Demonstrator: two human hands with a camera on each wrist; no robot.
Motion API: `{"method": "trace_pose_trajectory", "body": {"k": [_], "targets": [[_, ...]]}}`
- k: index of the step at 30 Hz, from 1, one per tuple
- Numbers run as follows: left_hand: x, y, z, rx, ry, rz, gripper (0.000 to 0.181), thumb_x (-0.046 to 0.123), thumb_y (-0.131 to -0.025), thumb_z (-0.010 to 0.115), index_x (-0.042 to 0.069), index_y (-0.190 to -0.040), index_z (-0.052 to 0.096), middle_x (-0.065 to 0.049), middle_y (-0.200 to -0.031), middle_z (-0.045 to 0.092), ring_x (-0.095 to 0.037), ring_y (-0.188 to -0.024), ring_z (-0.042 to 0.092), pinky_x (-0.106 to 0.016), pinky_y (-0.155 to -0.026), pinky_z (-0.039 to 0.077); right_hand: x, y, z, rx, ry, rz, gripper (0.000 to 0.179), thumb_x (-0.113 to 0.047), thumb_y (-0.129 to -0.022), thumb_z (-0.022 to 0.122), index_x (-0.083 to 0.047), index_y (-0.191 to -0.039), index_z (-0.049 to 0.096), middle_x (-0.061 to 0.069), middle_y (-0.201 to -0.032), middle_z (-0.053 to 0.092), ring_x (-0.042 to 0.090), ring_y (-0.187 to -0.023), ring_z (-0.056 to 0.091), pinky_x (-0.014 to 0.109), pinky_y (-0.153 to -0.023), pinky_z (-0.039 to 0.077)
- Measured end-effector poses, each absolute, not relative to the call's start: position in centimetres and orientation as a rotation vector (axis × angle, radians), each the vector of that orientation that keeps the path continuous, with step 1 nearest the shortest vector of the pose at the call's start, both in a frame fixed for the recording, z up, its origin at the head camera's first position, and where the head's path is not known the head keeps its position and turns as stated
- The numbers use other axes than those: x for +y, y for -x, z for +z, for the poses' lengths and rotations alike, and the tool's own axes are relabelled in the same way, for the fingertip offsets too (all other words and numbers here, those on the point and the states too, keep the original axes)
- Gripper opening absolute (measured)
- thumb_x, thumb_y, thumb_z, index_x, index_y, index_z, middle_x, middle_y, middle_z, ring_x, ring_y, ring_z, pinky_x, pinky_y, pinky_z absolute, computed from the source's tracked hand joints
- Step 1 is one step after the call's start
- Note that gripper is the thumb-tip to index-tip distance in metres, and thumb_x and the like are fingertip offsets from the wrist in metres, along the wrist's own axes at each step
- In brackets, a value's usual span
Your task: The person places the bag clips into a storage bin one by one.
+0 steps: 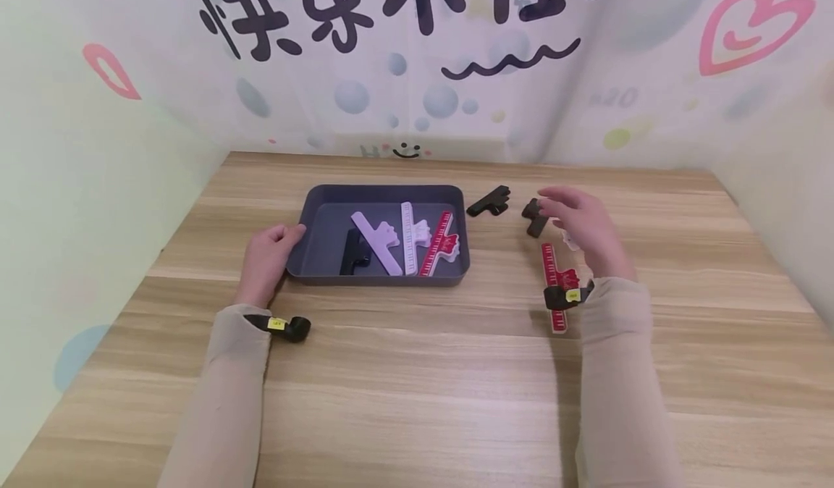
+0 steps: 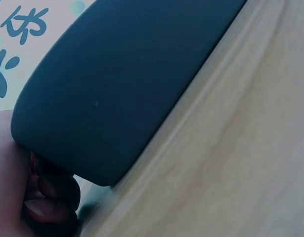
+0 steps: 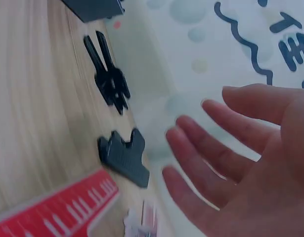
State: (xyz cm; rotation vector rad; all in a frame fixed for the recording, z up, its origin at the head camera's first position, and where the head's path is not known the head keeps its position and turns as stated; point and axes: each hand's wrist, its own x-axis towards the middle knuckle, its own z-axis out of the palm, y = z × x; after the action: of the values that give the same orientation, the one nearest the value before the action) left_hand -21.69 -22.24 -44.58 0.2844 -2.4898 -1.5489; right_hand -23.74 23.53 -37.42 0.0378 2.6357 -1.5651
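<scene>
My left hand (image 1: 266, 258) grips the left end of a dark grey tray (image 1: 378, 281), its fingers curled by the corner in the left wrist view. Lying in the tray are a black clip (image 1: 352, 254), a lilac clip (image 1: 378, 245), a white clip (image 1: 410, 239) and a red clip (image 1: 437, 245). To the right, my right hand (image 1: 584, 229) hovers with spread, relaxed fingers and holds nothing. Nearest to its fingertips is a black clip (image 1: 536, 217) on the table. A red ruler-edged clip (image 1: 550, 263) lies below, partly covered by the wrist camera.
Another black clip (image 1: 490, 201) lies on the table (image 1: 417, 358) just right of the tray. A pale clip (image 1: 569, 240) is mostly hidden behind the right hand. Behind the table's back edge hangs a printed white backdrop (image 1: 417, 75).
</scene>
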Motion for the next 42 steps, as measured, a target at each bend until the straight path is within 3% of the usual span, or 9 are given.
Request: {"method": "trace_pose_trajectory", "body": {"k": [7, 13, 21, 28, 37, 42], "targets": [[-21.9, 21.7, -44.7, -2.483, -0.272, -1.537, 0.051, 0.049, -0.082, 0.057, 0.005, -0.062, 0.040, 0.001, -0.059, 0.032, -0.018, -0.062, 0.037, -0.029, -0.055, 0.028, 25.5, 23.0, -37.8, 2.722, -0.127, -1.407, 0.054, -0.043, -0.090, 0.044, -0.007, -0.131, 0.041, 0.014, -0.132, 0.040, 0.030, -0.118, 0.037, 0.049, -0.096, 0.027], [-21.8, 21.7, -44.8, -2.467, -0.274, -1.560, 0.050, 0.049, -0.081, 0.058, 0.004, -0.063, 0.043, 0.001, -0.059, 0.034, -0.018, -0.063, 0.038, -0.029, -0.056, 0.029, 26.2, 22.7, -38.1, 2.746, -0.146, -1.301, 0.056, -0.038, -0.091, 0.047, -0.003, -0.133, 0.036, 0.023, -0.132, 0.038, 0.036, -0.118, 0.038, 0.049, -0.093, 0.031], [-21.7, 21.7, -44.7, -2.485, -0.262, -1.544, 0.048, 0.048, -0.082, 0.057, 0.006, -0.062, 0.042, 0.001, -0.059, 0.034, -0.018, -0.063, 0.039, -0.029, -0.056, 0.029, 26.7, 23.0, -38.9, 2.743, -0.123, -1.172, 0.055, -0.033, -0.091, 0.048, -0.003, -0.135, 0.034, 0.016, -0.139, 0.030, 0.036, -0.122, 0.032, 0.049, -0.095, 0.029], [-21.9, 21.6, -44.6, -2.494, -0.277, -1.532, 0.050, 0.049, -0.082, 0.056, 0.005, -0.063, 0.041, -0.001, -0.061, 0.034, -0.018, -0.063, 0.038, -0.029, -0.055, 0.029, 26.6, 22.9, -39.2, 2.743, -0.155, -1.133, 0.056, -0.027, -0.090, 0.052, -0.004, -0.136, 0.032, 0.023, -0.130, 0.038, 0.037, -0.110, 0.041, 0.050, -0.089, 0.035], [-22.2, 21.6, -44.6, -2.497, -0.293, -1.538, 0.051, 0.050, -0.082, 0.056, 0.004, -0.065, 0.041, 0.000, -0.060, 0.033, -0.019, -0.063, 0.037, -0.030, -0.056, 0.028, 25.9, 22.9, -39.3, 2.687, -0.163, -1.122, 0.058, -0.011, -0.084, 0.057, -0.004, -0.136, 0.032, 0.020, -0.120, 0.045, 0.033, -0.101, 0.047, 0.048, -0.086, 0.035], [-22.3, 21.7, -44.6, -2.501, -0.292, -1.532, 0.052, 0.051, -0.082, 0.055, 0.004, -0.064, 0.041, 0.000, -0.060, 0.033, -0.019, -0.063, 0.037, -0.030, -0.056, 0.028, 25.6, 22.9, -39.2, 2.658, -0.190, -1.091, 0.055, -0.013, -0.084, 0.057, -0.005, -0.135, 0.034, 0.019, -0.117, 0.048, 0.026, -0.085, 0.059, 0.044, -0.079, 0.039]]}}
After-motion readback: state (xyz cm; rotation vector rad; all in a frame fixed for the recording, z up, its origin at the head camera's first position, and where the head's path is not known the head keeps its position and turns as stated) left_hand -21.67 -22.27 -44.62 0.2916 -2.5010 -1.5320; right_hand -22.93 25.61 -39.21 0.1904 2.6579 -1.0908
